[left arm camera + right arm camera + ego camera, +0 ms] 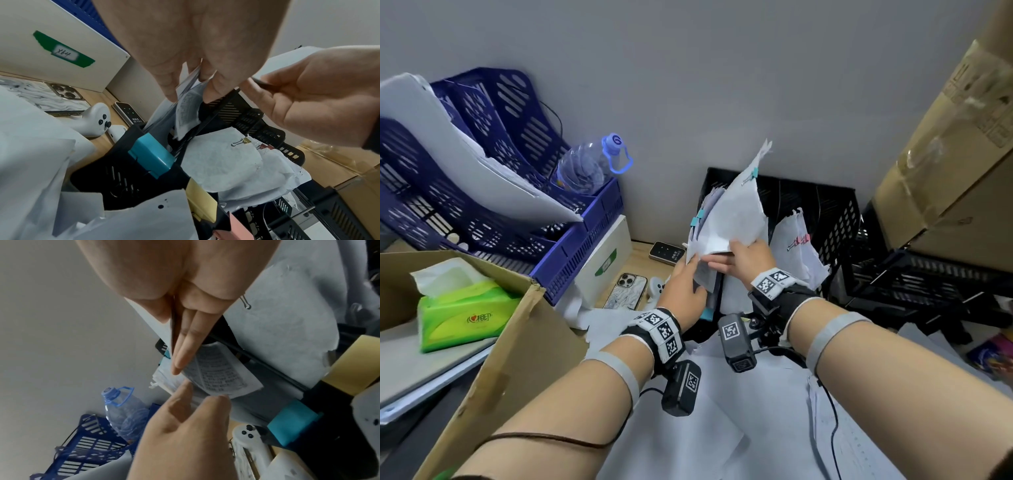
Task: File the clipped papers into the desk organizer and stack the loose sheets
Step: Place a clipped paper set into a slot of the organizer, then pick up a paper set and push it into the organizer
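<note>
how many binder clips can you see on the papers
4: two teal, one at the held bundle's top, one on its left edge; pink and gold in the next slot. More may be hidden.

The desk organizer (835, 219) stands against the wall, the phone (626, 290) to its left, the cardboard box (948, 144) to its right.

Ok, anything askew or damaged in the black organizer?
Yes. The clipped papers in both hands stand crooked, with ragged, torn-looking top edges. The pink-clipped bundle beside them in the black organizer leans right, crumpled.
</note>
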`<state>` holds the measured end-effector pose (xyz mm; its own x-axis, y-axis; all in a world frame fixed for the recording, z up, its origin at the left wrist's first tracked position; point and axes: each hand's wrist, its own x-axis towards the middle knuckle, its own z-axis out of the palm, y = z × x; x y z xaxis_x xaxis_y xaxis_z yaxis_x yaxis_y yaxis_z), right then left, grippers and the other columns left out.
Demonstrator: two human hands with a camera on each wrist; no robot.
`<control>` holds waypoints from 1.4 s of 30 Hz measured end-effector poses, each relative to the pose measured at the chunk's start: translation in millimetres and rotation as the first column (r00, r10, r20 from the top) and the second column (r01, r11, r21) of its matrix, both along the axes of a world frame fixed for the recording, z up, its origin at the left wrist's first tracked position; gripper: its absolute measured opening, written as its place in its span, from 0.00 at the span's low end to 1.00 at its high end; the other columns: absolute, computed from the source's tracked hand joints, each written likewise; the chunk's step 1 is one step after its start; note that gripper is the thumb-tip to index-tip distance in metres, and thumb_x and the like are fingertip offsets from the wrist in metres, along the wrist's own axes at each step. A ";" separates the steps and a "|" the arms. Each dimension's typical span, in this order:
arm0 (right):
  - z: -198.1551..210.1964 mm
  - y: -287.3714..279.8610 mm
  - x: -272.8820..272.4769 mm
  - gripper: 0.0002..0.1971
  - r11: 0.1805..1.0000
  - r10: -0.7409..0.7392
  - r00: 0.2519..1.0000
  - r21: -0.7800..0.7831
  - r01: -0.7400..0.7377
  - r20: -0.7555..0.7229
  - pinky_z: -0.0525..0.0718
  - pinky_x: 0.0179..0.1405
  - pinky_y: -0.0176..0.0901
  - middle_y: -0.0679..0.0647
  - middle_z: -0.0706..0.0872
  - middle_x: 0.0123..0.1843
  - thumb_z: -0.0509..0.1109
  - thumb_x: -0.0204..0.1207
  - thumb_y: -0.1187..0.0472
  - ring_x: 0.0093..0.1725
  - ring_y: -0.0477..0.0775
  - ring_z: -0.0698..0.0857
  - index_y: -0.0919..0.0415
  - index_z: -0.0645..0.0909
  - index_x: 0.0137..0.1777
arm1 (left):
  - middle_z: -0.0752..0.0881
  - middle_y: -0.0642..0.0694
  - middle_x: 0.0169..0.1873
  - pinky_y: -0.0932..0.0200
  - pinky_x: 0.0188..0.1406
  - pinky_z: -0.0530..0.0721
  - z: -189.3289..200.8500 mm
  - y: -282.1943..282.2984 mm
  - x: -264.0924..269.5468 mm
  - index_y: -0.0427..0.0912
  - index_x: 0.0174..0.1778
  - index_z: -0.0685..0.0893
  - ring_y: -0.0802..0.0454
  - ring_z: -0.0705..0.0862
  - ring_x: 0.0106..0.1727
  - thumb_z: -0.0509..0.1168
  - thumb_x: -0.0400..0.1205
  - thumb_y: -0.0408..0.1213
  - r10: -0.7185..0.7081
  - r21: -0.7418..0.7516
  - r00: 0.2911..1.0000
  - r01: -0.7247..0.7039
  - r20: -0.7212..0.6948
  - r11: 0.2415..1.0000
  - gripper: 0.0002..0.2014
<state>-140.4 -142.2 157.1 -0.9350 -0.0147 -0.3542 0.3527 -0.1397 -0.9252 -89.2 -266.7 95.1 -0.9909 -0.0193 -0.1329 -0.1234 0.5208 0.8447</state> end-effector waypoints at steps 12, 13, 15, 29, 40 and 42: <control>-20.5 5.6 6.5 0.08 0.932 0.116 0.977 0.320 -0.170 0.181 0.90 0.54 0.58 0.72 0.88 0.48 0.56 0.82 0.71 0.52 0.68 0.91 0.75 0.75 0.47 | 0.61 0.48 0.84 0.62 0.75 0.67 14.3 2.3 5.5 0.51 0.86 0.60 0.47 0.68 0.82 0.59 0.83 0.27 0.005 0.015 0.999 -0.004 -0.048 1.000 0.34; -19.2 4.2 6.7 0.10 0.960 0.100 0.982 0.245 -0.137 0.159 0.89 0.56 0.61 0.72 0.88 0.43 0.53 0.82 0.72 0.51 0.71 0.90 0.75 0.74 0.43 | 0.61 0.48 0.84 0.64 0.74 0.66 14.1 2.6 5.0 0.50 0.86 0.61 0.47 0.69 0.81 0.59 0.84 0.27 0.007 0.019 0.999 -0.007 -0.051 1.000 0.33; -22.9 0.5 1.6 0.10 0.985 0.059 0.989 0.155 -0.079 0.133 0.87 0.58 0.64 0.73 0.88 0.40 0.52 0.80 0.73 0.49 0.71 0.91 0.75 0.73 0.41 | 0.61 0.49 0.85 0.68 0.73 0.61 13.9 3.4 3.8 0.47 0.86 0.62 0.49 0.66 0.83 0.59 0.84 0.27 0.019 0.032 0.998 -0.017 -0.055 0.999 0.32; -41.3 17.2 37.8 0.11 0.692 0.393 0.865 0.520 -0.502 0.311 0.89 0.48 0.54 0.66 0.88 0.50 0.60 0.82 0.66 0.45 0.63 0.89 0.69 0.83 0.55 | 0.74 0.47 0.68 0.63 0.64 0.73 -1.6 19.8 12.5 0.57 0.75 0.77 0.51 0.78 0.68 0.65 0.78 0.32 -0.009 0.021 0.998 0.011 -0.061 1.000 0.29; -112.1 200.1 129.4 0.11 0.688 0.124 0.867 0.588 -0.425 0.483 0.80 0.33 0.37 0.52 0.83 0.36 0.62 0.80 0.65 0.39 0.55 0.84 0.63 0.86 0.54 | 0.87 0.42 0.35 0.53 0.36 0.84 -32.4 156.0 46.6 0.43 0.42 0.84 0.50 0.86 0.32 0.67 0.82 0.32 -0.321 0.249 0.933 0.276 0.165 0.929 0.04; -126.3 240.9 146.8 0.11 0.613 0.083 0.860 0.654 -0.443 0.504 0.79 0.34 0.30 0.52 0.85 0.40 0.63 0.79 0.65 0.48 0.57 0.82 0.61 0.87 0.54 | 0.90 0.41 0.44 0.49 0.46 0.89 -50.7 182.3 53.9 0.44 0.48 0.84 0.47 0.90 0.41 0.69 0.82 0.37 -0.424 0.102 0.857 0.413 0.293 0.905 0.03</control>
<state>6.4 98.6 30.7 -0.7071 0.1914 -0.6807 0.6005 0.6708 -0.4352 -35.3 -84.4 44.5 -0.8165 0.3981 -0.4182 -0.1511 0.5517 0.8202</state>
